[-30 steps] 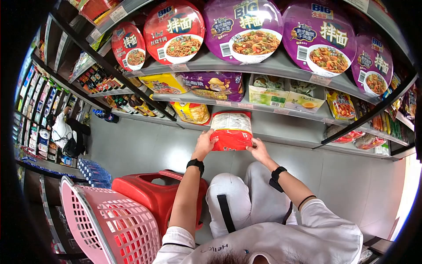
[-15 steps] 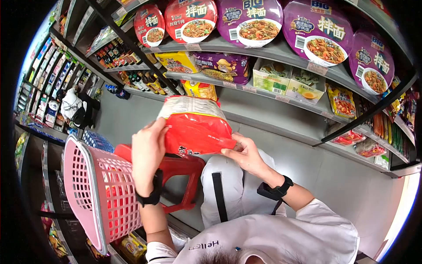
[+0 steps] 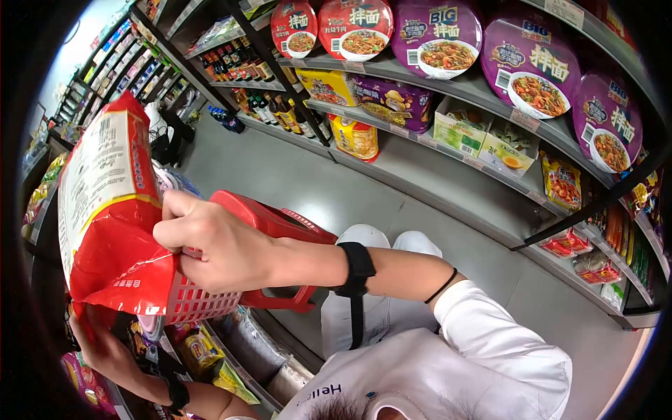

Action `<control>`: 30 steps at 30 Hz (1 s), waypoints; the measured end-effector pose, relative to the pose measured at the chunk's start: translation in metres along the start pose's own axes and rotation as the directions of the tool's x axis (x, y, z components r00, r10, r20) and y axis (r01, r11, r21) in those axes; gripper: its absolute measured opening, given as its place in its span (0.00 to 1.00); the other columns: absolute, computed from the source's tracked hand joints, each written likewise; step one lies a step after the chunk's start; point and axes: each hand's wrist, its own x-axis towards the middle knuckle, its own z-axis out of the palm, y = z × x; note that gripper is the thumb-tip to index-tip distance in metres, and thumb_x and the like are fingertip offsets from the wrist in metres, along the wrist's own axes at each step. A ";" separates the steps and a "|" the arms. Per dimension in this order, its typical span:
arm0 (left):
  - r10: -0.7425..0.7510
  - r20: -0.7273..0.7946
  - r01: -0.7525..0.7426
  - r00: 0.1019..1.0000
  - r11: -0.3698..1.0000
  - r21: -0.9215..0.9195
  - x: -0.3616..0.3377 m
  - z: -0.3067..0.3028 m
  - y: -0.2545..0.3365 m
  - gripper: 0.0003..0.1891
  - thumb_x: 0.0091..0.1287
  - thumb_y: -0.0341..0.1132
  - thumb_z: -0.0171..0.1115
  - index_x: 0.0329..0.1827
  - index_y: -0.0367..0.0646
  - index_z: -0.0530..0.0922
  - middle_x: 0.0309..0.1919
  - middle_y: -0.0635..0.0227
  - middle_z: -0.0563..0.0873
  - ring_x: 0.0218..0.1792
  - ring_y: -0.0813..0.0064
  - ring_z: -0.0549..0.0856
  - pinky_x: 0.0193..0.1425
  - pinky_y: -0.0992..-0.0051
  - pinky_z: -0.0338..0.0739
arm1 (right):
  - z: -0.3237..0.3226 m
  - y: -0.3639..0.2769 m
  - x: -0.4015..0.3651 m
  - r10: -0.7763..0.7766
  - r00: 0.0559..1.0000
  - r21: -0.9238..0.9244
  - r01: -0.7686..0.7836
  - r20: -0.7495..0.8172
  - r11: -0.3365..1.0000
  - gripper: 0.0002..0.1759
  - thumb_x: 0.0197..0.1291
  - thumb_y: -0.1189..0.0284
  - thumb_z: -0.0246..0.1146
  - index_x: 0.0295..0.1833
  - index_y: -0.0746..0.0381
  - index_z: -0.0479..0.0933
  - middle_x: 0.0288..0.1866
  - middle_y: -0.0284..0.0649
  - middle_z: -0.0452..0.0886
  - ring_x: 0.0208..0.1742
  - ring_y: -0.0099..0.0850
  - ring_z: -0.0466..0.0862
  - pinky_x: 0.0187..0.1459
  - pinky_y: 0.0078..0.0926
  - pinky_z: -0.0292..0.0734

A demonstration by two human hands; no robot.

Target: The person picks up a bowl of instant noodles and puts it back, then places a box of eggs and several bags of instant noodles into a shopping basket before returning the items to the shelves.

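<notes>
A large red and cream plastic food bag (image 3: 115,189) is held up at the left, above the pink basket. My right hand (image 3: 220,241) reaches across and pinches the bag's near right edge, fingers curled tightly. Low at the left, my left hand (image 3: 98,343) grips the bag's lower end, with some of its fingers hidden. Most of the pink slotted basket (image 3: 199,302) is covered by the bag and my right hand. Beside the basket stands a red plastic stool (image 3: 255,217), partly behind my right forearm.
Shelves ahead bear red and purple noodle bowls (image 3: 444,42), egg boxes (image 3: 507,150) and a yellow noodle pack (image 3: 353,138). Sauce bottles (image 3: 280,115) stand farther back. Grey floor (image 3: 308,182) lies between the shelves. Packets (image 3: 203,350) fill a low shelf at my left.
Both hands have carried the bag leftward from in front of my knees to over the basket. My view has turned slightly left, and my right arm now crosses my body.
</notes>
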 end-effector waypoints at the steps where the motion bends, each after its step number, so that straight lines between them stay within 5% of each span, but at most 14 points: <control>1: -0.039 0.006 0.039 0.999 0.999 0.035 -0.006 -0.004 -0.012 0.18 0.65 0.22 0.50 0.59 0.33 0.67 0.49 0.54 0.80 0.46 0.70 0.79 0.48 0.73 0.75 | 0.011 0.006 0.002 -0.043 0.999 0.009 0.043 0.004 0.999 0.05 0.38 0.87 0.52 0.23 0.68 0.64 0.28 0.48 0.64 0.29 0.41 0.70 0.29 0.34 0.63; 5: -0.105 0.121 0.083 0.987 0.980 0.179 -0.027 0.004 -0.043 0.18 0.64 0.24 0.52 0.58 0.32 0.68 0.45 0.47 0.80 0.44 0.70 0.81 0.47 0.72 0.74 | 0.042 0.038 -0.002 -0.005 0.995 0.089 -0.004 0.102 0.996 0.05 0.38 0.86 0.52 0.24 0.68 0.65 0.29 0.51 0.65 0.31 0.50 0.70 0.31 0.40 0.63; 6: -0.221 0.191 0.201 0.956 0.972 0.120 -0.029 0.008 -0.047 0.18 0.64 0.24 0.53 0.57 0.30 0.68 0.42 0.45 0.81 0.41 0.71 0.81 0.46 0.72 0.74 | 0.047 0.043 -0.004 0.019 0.991 0.077 -0.029 0.133 0.997 0.05 0.38 0.86 0.52 0.24 0.69 0.65 0.29 0.52 0.65 0.31 0.51 0.71 0.31 0.41 0.63; 9: -0.112 0.188 0.111 0.976 0.994 0.018 -0.032 0.028 -0.047 0.14 0.66 0.28 0.54 0.46 0.22 0.69 0.26 0.55 0.79 0.29 0.83 0.70 0.32 0.78 0.72 | 0.059 0.056 -0.002 0.074 0.972 -0.052 -0.064 0.221 0.997 0.06 0.39 0.86 0.54 0.26 0.68 0.66 0.33 0.54 0.68 0.33 0.55 0.74 0.31 0.44 0.69; 11: -0.298 0.291 0.334 0.909 0.939 -0.080 -0.031 0.035 -0.043 0.17 0.66 0.30 0.55 0.48 0.20 0.69 0.32 0.59 0.81 0.34 0.82 0.73 0.38 0.78 0.72 | 0.066 0.066 0.007 0.075 0.960 -0.198 -0.021 0.271 0.980 0.06 0.40 0.86 0.54 0.27 0.68 0.65 0.34 0.54 0.68 0.31 0.56 0.76 0.29 0.47 0.71; 14: -0.279 0.390 0.326 0.877 0.943 -0.059 -0.039 0.051 -0.074 0.17 0.65 0.29 0.55 0.51 0.23 0.70 0.41 0.60 0.80 0.41 0.79 0.77 0.45 0.79 0.72 | 0.072 0.077 0.014 0.033 0.932 -0.352 0.104 0.362 0.930 0.05 0.38 0.82 0.57 0.26 0.68 0.69 0.34 0.55 0.72 0.28 0.52 0.78 0.26 0.43 0.75; 15: -0.386 0.585 0.500 0.713 0.865 -0.038 -0.031 0.047 -0.074 0.23 0.65 0.33 0.57 0.58 0.26 0.66 0.53 0.51 0.75 0.53 0.68 0.75 0.57 0.73 0.69 | 0.074 0.081 0.014 0.023 0.925 -0.396 0.140 0.380 0.908 0.05 0.38 0.82 0.57 0.26 0.69 0.70 0.34 0.54 0.72 0.28 0.51 0.79 0.26 0.42 0.76; 17: -0.459 0.619 0.627 0.637 0.775 -0.071 -0.032 0.053 -0.075 0.23 0.63 0.30 0.58 0.58 0.27 0.66 0.52 0.52 0.76 0.52 0.70 0.76 0.55 0.74 0.71 | 0.079 0.089 0.013 0.070 0.912 -0.476 0.146 0.405 0.867 0.08 0.43 0.72 0.59 0.24 0.66 0.75 0.27 0.51 0.76 0.27 0.48 0.79 0.35 0.41 0.73; 19: -0.411 0.656 0.615 0.633 0.781 -0.104 -0.032 0.059 -0.067 0.19 0.61 0.26 0.58 0.54 0.26 0.69 0.45 0.57 0.79 0.45 0.74 0.78 0.49 0.77 0.73 | 0.079 0.099 0.013 0.123 0.885 -0.576 0.180 0.448 0.798 0.12 0.46 0.66 0.59 0.24 0.65 0.77 0.24 0.49 0.77 0.27 0.47 0.79 0.41 0.40 0.70; 20: -0.386 0.673 0.608 0.631 0.784 -0.121 -0.030 0.063 -0.062 0.17 0.61 0.24 0.59 0.51 0.26 0.70 0.41 0.60 0.81 0.41 0.76 0.79 0.46 0.78 0.74 | 0.075 0.100 0.014 0.311 0.830 -0.626 0.058 0.463 0.777 0.19 0.50 0.59 0.57 0.22 0.64 0.79 0.21 0.46 0.77 0.32 0.45 0.79 0.48 0.37 0.64; 23: -0.261 0.805 0.481 0.533 0.876 -0.035 -0.026 0.075 -0.071 0.20 0.59 0.22 0.59 0.54 0.28 0.69 0.41 0.59 0.81 0.41 0.75 0.80 0.47 0.77 0.74 | 0.073 0.094 0.010 0.298 0.835 -0.667 0.107 0.463 0.737 0.20 0.51 0.59 0.56 0.22 0.66 0.79 0.25 0.47 0.78 0.38 0.44 0.77 0.48 0.38 0.65; 26: -0.291 0.893 0.545 0.344 0.836 0.062 -0.016 0.073 -0.065 0.23 0.59 0.22 0.58 0.58 0.29 0.67 0.43 0.57 0.81 0.42 0.76 0.79 0.48 0.77 0.73 | 0.082 0.112 0.002 0.049 0.983 -0.527 0.053 0.179 0.848 0.19 0.50 0.59 0.56 0.20 0.65 0.78 0.29 0.50 0.78 0.41 0.43 0.75 0.49 0.39 0.64; 28: -0.208 0.917 0.584 0.339 0.811 -0.032 -0.023 0.080 -0.076 0.24 0.60 0.22 0.56 0.60 0.30 0.65 0.44 0.56 0.81 0.44 0.76 0.79 0.49 0.76 0.73 | 0.087 0.120 0.001 -0.143 0.990 -0.500 0.129 0.011 0.856 0.17 0.49 0.61 0.56 0.20 0.63 0.77 0.27 0.47 0.78 0.40 0.41 0.75 0.47 0.37 0.64; 30: -0.140 0.937 0.511 0.319 0.858 -0.046 -0.021 0.080 -0.075 0.23 0.64 0.25 0.53 0.63 0.30 0.62 0.49 0.55 0.78 0.48 0.76 0.76 0.54 0.75 0.70 | 0.079 0.113 0.001 0.030 0.963 -0.531 0.122 0.269 0.838 0.15 0.49 0.63 0.56 0.21 0.63 0.77 0.25 0.45 0.77 0.38 0.40 0.75 0.46 0.37 0.64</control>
